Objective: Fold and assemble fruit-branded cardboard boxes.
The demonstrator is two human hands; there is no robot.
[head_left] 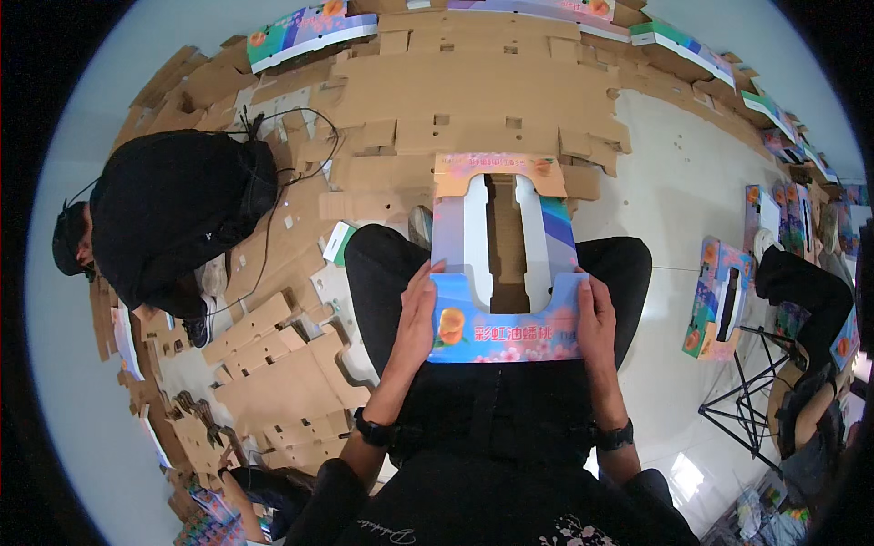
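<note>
While it rests across the lap, the printed carton (503,273) sits between both hands — left fingers (424,284) and right fingers (596,300) clamp its sides.

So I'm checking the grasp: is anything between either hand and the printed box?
Nothing visible. The left hand and right hand lie directly on the side edges of the printed box over the lap.

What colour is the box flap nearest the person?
Blue with pink blossoms and an orange peach, on the printed box; head view.
</note>
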